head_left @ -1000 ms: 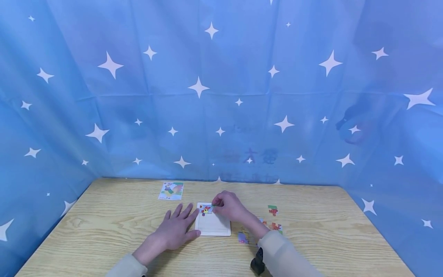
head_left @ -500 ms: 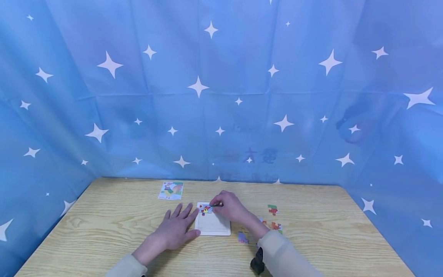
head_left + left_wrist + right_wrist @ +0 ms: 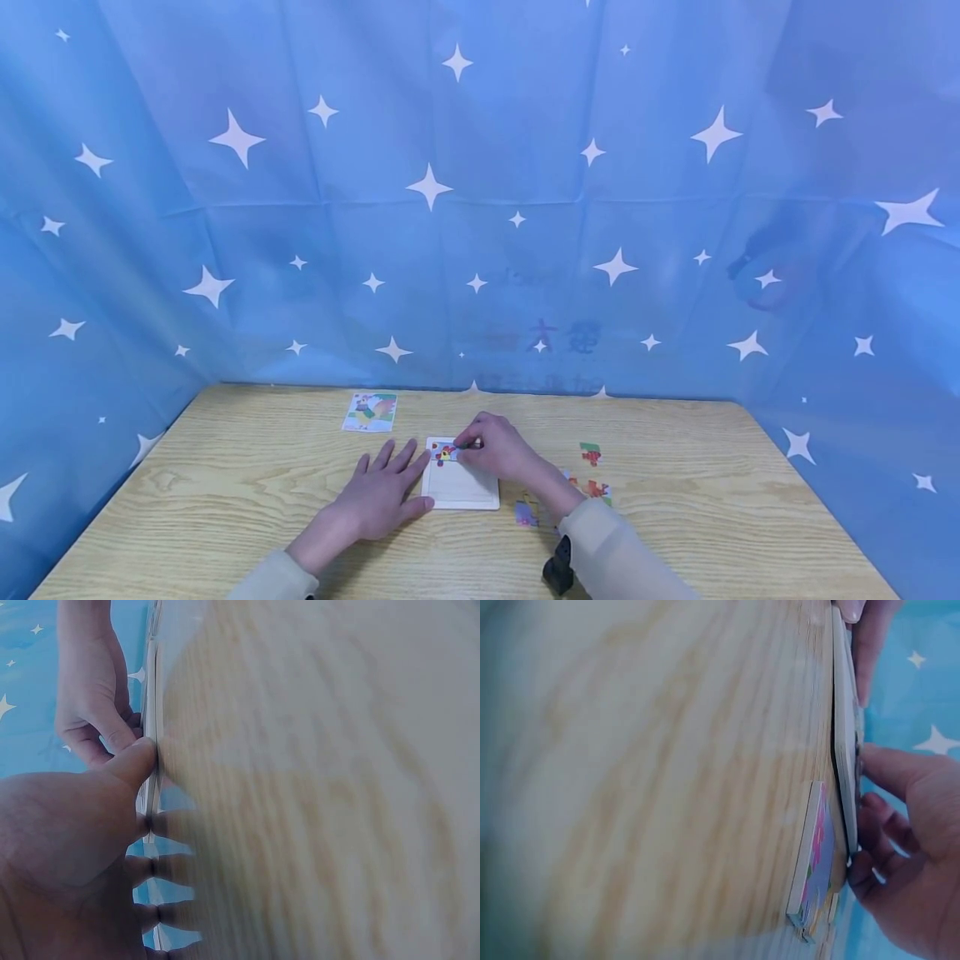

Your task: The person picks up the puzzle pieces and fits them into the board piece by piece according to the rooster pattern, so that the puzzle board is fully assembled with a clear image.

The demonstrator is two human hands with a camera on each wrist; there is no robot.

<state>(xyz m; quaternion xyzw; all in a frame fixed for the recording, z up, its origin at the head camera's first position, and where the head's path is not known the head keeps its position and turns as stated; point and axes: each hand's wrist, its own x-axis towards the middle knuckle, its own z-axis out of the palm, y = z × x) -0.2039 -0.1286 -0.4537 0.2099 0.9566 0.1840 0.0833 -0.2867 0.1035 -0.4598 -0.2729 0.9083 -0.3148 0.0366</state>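
Observation:
A white puzzle tray point(image 3: 462, 492) lies on the wooden table, with joined puzzle pieces point(image 3: 444, 455) in its upper left corner. My left hand point(image 3: 381, 498) rests on the table with fingers spread, thumb and forefinger at the tray's left edge. Over the tray's top part, my right hand point(image 3: 495, 450) pinches a puzzle piece between thumb and forefinger, right beside the joined pieces. Most of that piece is hidden by the fingers. From the side, the right wrist view shows the right hand point(image 3: 915, 832) against the tray point(image 3: 845, 742).
Loose puzzle pieces lie right of the tray: a red and green one point(image 3: 591, 453), several orange ones point(image 3: 592, 488) and a purple one point(image 3: 527, 513), partly behind the right forearm. A picture card point(image 3: 371, 412) lies at the back left. Blue star-printed cloth point(image 3: 480, 208) hangs behind the table.
The right fingertips have shifted slightly left with the puzzle piece, toward the joined pieces; its green part no longer shows. The left hand has stayed in place.

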